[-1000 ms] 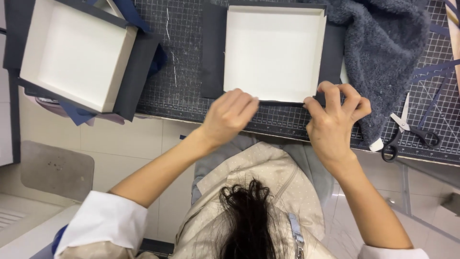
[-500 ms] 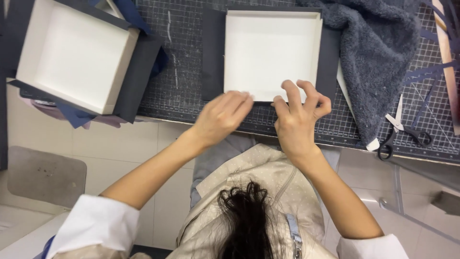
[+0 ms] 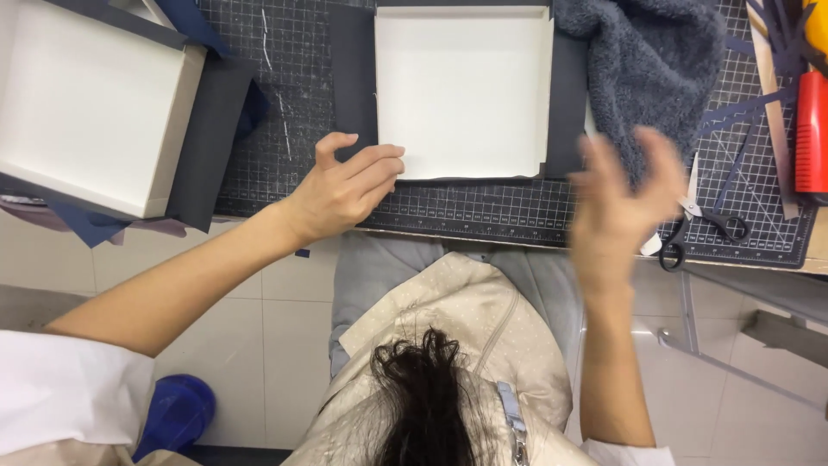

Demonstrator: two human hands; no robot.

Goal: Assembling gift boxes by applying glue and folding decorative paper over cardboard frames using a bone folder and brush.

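A shallow white box tray (image 3: 466, 86) lies on a dark navy paper sheet (image 3: 354, 78) on the gridded cutting mat (image 3: 483, 207). My left hand (image 3: 345, 190) rests at the tray's near left corner, fingertips touching the tray's edge and the navy sheet. My right hand (image 3: 617, 211) is raised off the mat to the right of the tray, blurred, fingers spread and holding nothing. A grey fluffy cloth (image 3: 647, 69) lies just beyond it.
A second, deeper white box (image 3: 86, 103) wrapped in navy paper stands at the far left. Black scissors (image 3: 703, 229) lie at the mat's near right edge, a red tool (image 3: 811, 129) at the far right. Below are tiled floor and a blue object (image 3: 177, 414).
My right hand has left the tray's near edge and swung up and to the right, open. My left hand has slid a little left along the tray's near corner.
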